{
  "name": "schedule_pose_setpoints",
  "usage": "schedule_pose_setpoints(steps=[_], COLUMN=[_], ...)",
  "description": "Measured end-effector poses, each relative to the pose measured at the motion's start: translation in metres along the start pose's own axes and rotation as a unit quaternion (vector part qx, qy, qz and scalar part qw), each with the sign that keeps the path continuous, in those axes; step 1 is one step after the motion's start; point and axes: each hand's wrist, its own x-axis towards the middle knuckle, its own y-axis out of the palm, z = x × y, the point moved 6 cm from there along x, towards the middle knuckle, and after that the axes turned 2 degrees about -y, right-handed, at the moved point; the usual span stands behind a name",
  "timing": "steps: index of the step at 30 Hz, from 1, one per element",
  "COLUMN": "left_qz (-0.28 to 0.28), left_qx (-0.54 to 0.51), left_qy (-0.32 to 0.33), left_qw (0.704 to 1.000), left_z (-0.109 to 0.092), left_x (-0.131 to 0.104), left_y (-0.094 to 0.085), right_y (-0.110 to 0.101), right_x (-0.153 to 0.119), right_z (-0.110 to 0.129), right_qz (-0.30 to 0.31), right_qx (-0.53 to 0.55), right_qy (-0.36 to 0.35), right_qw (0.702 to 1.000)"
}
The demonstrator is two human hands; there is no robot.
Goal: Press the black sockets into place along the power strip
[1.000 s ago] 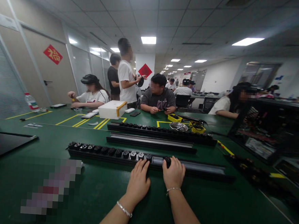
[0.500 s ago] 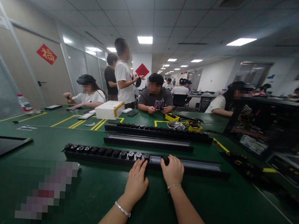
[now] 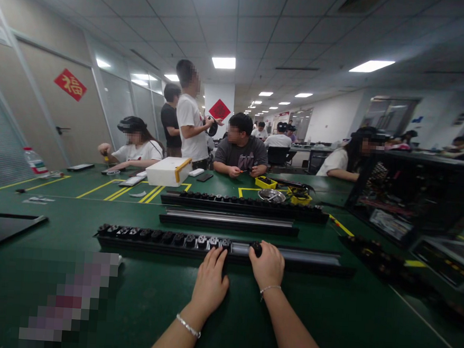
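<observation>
A long black rail lies across the green table, its left part filled with a row of black socket modules. My left hand rests with fingers stretched out on the rail's front edge, fingertips beside the right end of the row. In my right hand a round black module is held between thumb and fingers, over the bare silvery channel of the rail. A gap separates this module from the row. Behind lie a rail with a bare channel and another filled with modules.
A white box, yellow trays and a metal bowl stand farther back. At right are an open computer case and a grey device. A black tray lies left. Several people sit or stand beyond.
The view has shifted slightly. Both hands keep nearly the same places on the rail. The seated person across the table has turned their head to the side.
</observation>
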Motion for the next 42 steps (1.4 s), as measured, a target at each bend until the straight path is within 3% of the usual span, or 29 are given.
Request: schedule_pose_setpoints(steps=[42], left_qz=[0.002], left_qx=[-0.001], left_qy=[0.003], left_qw=[1.0], left_z=[-0.001], left_x=[-0.0001], left_y=[-0.0009], right_y=[-0.0057], right_x=[0.0051], right_z=[-0.0099], right_qz=[0.015], right_qx=[0.012], right_qy=[-0.022], right_qw=[1.0])
